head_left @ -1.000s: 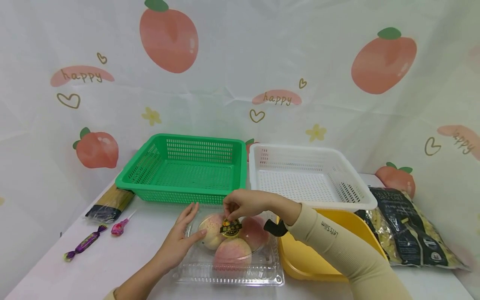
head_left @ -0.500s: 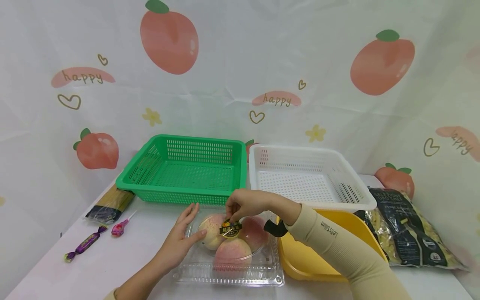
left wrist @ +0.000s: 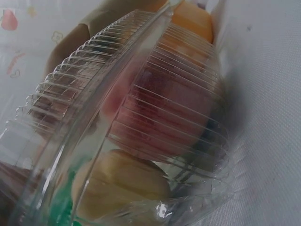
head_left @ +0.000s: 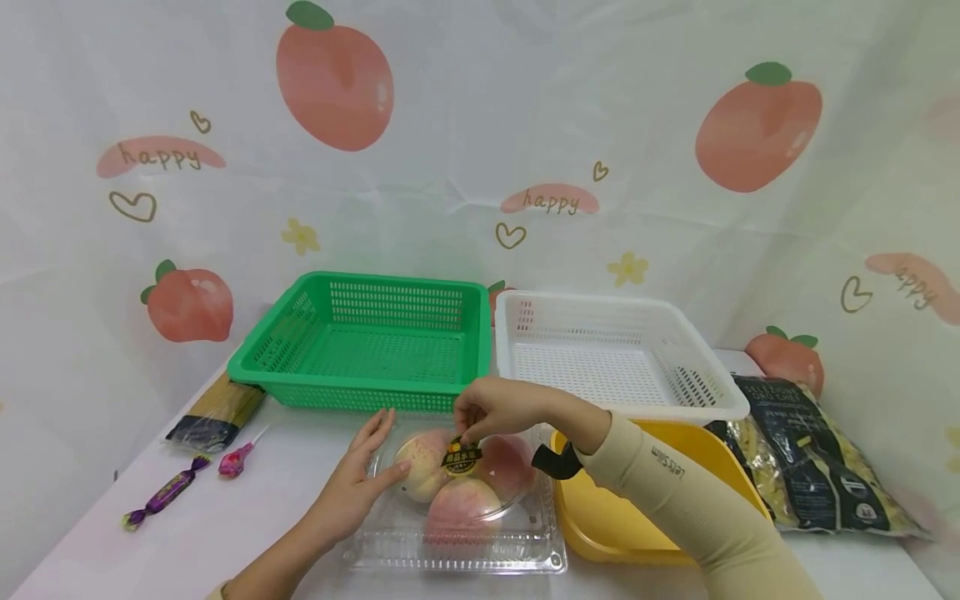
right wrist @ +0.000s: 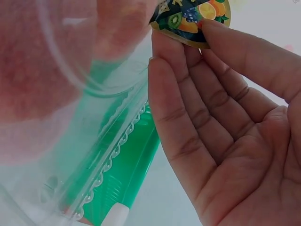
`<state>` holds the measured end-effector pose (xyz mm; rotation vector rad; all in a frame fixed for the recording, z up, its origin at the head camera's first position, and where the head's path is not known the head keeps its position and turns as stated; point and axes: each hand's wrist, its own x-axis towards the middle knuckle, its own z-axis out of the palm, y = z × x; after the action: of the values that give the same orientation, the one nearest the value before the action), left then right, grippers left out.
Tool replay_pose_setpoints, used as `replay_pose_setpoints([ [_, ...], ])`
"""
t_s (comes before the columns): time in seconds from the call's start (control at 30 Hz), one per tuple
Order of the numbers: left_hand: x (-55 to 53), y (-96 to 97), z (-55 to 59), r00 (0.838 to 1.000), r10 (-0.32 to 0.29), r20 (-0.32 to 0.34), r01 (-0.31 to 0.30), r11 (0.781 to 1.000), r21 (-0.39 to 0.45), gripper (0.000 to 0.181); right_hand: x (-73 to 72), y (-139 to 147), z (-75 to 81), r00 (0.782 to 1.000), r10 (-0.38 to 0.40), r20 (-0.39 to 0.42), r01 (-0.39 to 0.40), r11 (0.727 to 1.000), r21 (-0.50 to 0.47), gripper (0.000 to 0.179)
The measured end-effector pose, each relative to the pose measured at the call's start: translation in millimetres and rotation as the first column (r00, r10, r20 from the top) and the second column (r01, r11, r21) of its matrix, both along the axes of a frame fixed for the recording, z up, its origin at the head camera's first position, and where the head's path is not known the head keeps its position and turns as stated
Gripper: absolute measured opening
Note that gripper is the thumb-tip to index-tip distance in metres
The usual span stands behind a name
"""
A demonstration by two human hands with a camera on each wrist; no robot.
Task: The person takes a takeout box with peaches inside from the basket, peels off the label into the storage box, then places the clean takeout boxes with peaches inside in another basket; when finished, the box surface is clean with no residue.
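Observation:
A clear plastic clamshell box (head_left: 525, 521) with several peaches (head_left: 462, 504) inside lies on the table in front of me. A black and gold fruit sticker (head_left: 461, 458) is on its lid. My right hand (head_left: 498, 406) pinches the sticker's far edge; in the right wrist view the thumb lies on the sticker (right wrist: 188, 19) with fingers behind, and that edge is lifted. With fingers spread and straight, my left hand (head_left: 352, 487) rests at the box's left side. In the left wrist view the ribbed side of the box (left wrist: 164, 108) shows peaches through it.
Behind stand a green basket (head_left: 360, 397) and a white basket (head_left: 622, 404). A yellow basin (head_left: 622, 508) sits right of the box, beside a pasta bag (head_left: 813, 467). At left lie a noodle pack (head_left: 217, 412), a lollipop (head_left: 235, 461) and a purple wrapped candy (head_left: 167, 496).
The sticker's far edge has lifted a little, with the right hand's fingertips rising slightly to the right. My left hand stays at the box's side.

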<state>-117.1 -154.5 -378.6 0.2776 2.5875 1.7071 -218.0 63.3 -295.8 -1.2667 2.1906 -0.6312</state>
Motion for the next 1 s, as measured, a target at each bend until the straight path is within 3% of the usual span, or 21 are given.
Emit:
replay_pose_setpoints([
  [0.4,-1.1,0.0,-1.7,1.0,0.003,0.004,-0.003,1.0,0.009,0.076,2.5,10.5,0.7,1.0,0.023,-0.006,-0.023,1.0,-0.012,0.006],
  [1.0,-1.9,-1.6,-0.6,1.0,-0.002,0.007,0.002,1.0,-0.001,0.076,8.4,28.9,-0.2,0.998,0.057,-0.019,-0.059,0.992,-0.111,0.005],
])
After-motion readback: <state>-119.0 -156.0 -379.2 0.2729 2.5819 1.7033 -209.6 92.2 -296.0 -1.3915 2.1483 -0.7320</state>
